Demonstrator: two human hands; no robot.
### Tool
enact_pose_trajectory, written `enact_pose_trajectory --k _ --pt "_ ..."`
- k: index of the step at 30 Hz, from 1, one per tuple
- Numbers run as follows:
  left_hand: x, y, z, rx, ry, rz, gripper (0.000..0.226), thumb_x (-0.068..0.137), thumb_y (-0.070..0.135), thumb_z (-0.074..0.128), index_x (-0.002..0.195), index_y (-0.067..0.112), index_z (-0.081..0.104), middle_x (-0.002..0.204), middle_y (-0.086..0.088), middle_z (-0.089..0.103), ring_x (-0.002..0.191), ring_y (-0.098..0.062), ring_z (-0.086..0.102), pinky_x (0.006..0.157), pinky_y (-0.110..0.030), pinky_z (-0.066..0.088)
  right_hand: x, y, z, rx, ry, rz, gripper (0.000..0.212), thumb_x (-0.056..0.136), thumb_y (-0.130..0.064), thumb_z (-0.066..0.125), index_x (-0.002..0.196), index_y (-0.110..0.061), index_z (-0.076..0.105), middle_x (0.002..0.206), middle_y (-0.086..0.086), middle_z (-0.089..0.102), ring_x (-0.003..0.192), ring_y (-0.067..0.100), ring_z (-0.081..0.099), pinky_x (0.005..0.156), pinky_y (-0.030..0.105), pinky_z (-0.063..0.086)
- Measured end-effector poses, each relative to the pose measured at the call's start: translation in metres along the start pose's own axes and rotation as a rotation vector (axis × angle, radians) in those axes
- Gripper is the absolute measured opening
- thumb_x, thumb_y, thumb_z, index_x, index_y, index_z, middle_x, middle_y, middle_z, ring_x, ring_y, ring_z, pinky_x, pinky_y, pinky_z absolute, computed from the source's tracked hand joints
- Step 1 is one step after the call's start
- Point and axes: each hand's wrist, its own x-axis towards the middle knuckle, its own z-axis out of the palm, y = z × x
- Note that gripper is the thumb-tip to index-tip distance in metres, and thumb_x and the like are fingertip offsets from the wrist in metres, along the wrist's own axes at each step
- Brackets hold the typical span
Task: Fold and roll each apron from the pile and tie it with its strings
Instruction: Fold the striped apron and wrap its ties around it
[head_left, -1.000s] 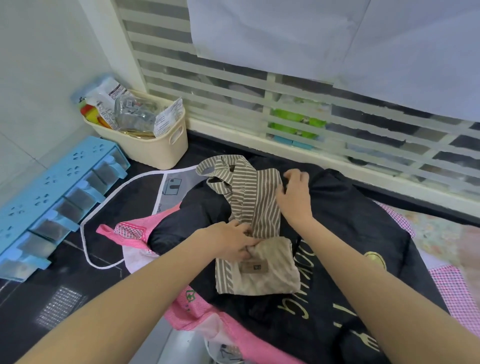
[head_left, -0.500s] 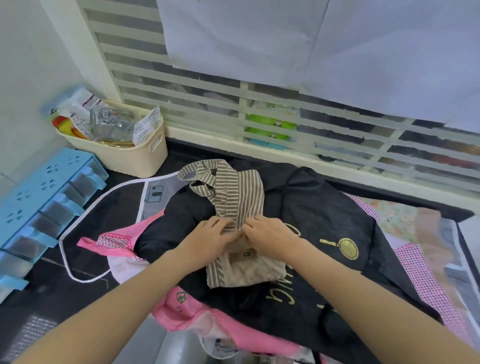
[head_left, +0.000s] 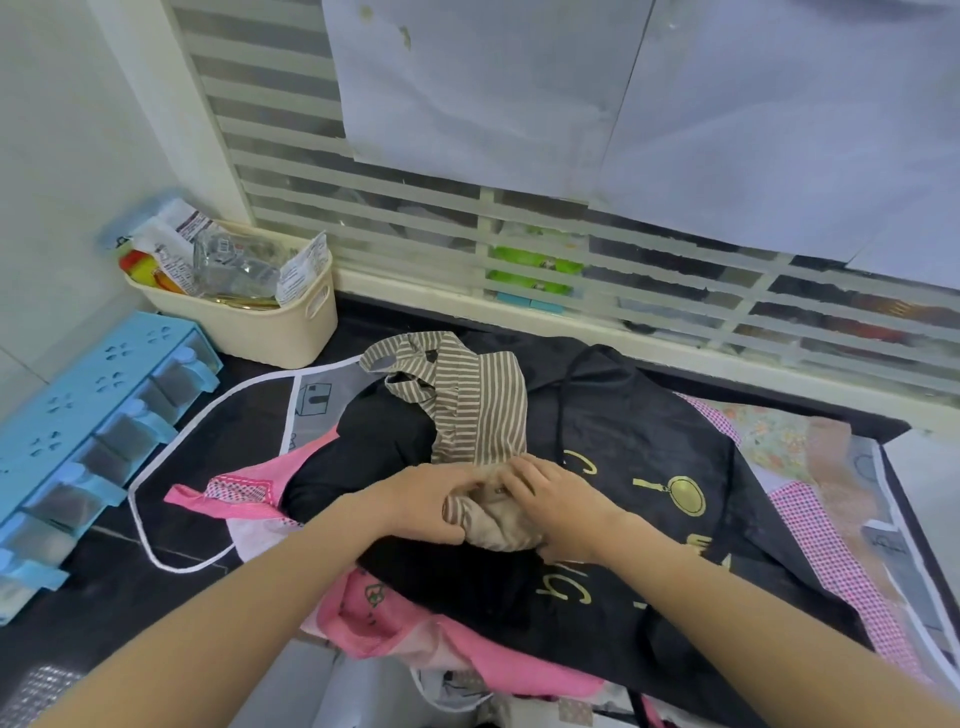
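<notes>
Gripping striped apron (head_left: 467, 415) roll: left hand (head_left: 426, 501) curled; right hand (head_left: 558, 506) seemingly pinching it.

A dark worktop set against a striped window in a white-walled corner.
Sheets of white paper (head_left: 649, 104) cover the upper part of the frosted, horizontally striped window (head_left: 415, 208), which runs above a pale sill (head_left: 571, 322). A cream basket (head_left: 260, 322) of packets stands in the corner by the plain white wall (head_left: 62, 130), with a blue drawer rack (head_left: 88, 431) on the black countertop (head_left: 104, 571) beside it.
</notes>
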Motion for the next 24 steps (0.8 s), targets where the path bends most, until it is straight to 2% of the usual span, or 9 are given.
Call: enact_pose_trajectory --k 3,6,8,10,13,17,19,22,24 --pt "-0.004 -0.011 -0.013 -0.289 0.097 -0.161 0.048 0.07 0.038 0.064 0.117 0.034 0.058 0.113 0.007 0.063 0.102 -0.009 0.058 0.081 -0.012 0.041 0.01 0.018 -0.015 0.413 -0.027 0.053 0.088 0.07 -0.028 0.073 0.144 -0.013 0.027 0.14 0.005 0.037 0.129 0.023 0.036 0.106 0.03 0.034" --pt "-0.003 -0.028 -0.015 -0.699 0.243 -0.309 0.02 0.087 0.03 0.062 0.105 0.021 0.062 0.114 -0.001 0.065 0.109 -0.018 0.059 0.094 -0.024 0.043 0.016 0.04 -0.028 0.841 -0.04 0.17 0.07 0.076 -0.03 0.07 0.137 -0.022 0.036 0.123 -0.002 0.05 0.107 0.016 0.05 0.081 0.023 0.042" --pt "-0.002 -0.031 -0.016 -0.968 0.244 -0.392 0.026 0.089 0.038 0.058 0.109 0.02 0.058 0.122 -0.001 0.061 0.113 -0.015 0.057 0.103 -0.03 0.042 0.02 0.05 -0.027 1.071 -0.003 0.293 0.058 0.08 -0.033 0.065 0.131 -0.021 0.04 0.117 -0.003 0.05 0.1 0.012 0.049 0.075 0.021 0.039" --pt "0.003 -0.032 -0.017 -0.922 0.221 -0.441 0.051 0.082 0.05 0.061 0.12 0.019 0.05 0.128 0.003 0.055 0.114 -0.012 0.055 0.101 -0.028 0.042 0.029 0.057 -0.02 1.19 0.04 0.393 0.044 0.085 -0.036 0.061 0.122 -0.018 0.046 0.114 -0.002 0.051 0.1 0.013 0.05 0.078 0.024 0.04" --pt "0.02 -0.033 -0.022 -0.557 0.223 -0.49 0.067 0.084 0.049 0.062 0.137 0.016 0.04 0.134 0.002 0.05 0.12 -0.015 0.051 0.096 -0.023 0.039 0.048 0.063 -0.019 1.27 0.003 0.486 0.034 0.091 -0.037 0.054 0.116 -0.015 0.047 0.116 0.002 0.052 0.105 0.017 0.052 0.087 0.031 0.047" --pt "0.037 -0.037 -0.035 -0.577 0.17 -0.602 0.065 0.085 0.052 0.059 0.132 0.009 0.047 0.128 -0.007 0.057 0.11 -0.022 0.059 0.092 -0.03 0.049 0.062 0.068 -0.027 1.344 -0.019 0.571 0.048 0.095 -0.04 0.045 0.132 -0.01 0.04 0.122 0.006 0.049 0.106 0.021 0.052 0.075 0.028 0.051" --pt "0.043 -0.037 -0.042 -0.722 0.152 -0.671 0.065 0.086 0.053 0.057 0.128 0.004 0.049 0.117 -0.013 0.062 0.099 -0.025 0.066 0.082 -0.035 0.057 0.067 0.068 -0.027 1.177 0.011 0.594 0.05 0.096 -0.042 0.039 0.134 -0.009 0.037 0.128 0.011 0.049 0.11 0.027 0.052 0.081 0.033 0.049" --pt "0.051 -0.037 -0.048 -0.649 0.161 -0.716 0.062 0.089 0.052 0.053 0.122 -0.001 0.051 0.11 -0.018 0.064 0.092 -0.029 0.068 0.077 -0.036 0.058 0.072 0.07 -0.031 0.792 0.162 0.545 0.045 0.096 -0.033 0.042 0.132 -0.007 0.038 0.132 0.016 0.041 0.116 0.031 0.045 0.096 0.039 0.041" --pt "0.054 -0.038 -0.051 -0.681 0.168 -0.731 0.062 0.088 0.049 0.056 0.126 0.001 0.049 0.115 -0.015 0.063 0.095 -0.027 0.067 0.079 -0.035 0.058 0.081 0.075 -0.044 0.758 0.269 0.475 0.049 0.095 -0.029 0.048 0.137 -0.008 0.035 0.138 0.014 0.036 0.124 0.028 0.039 0.102 0.035 0.036"
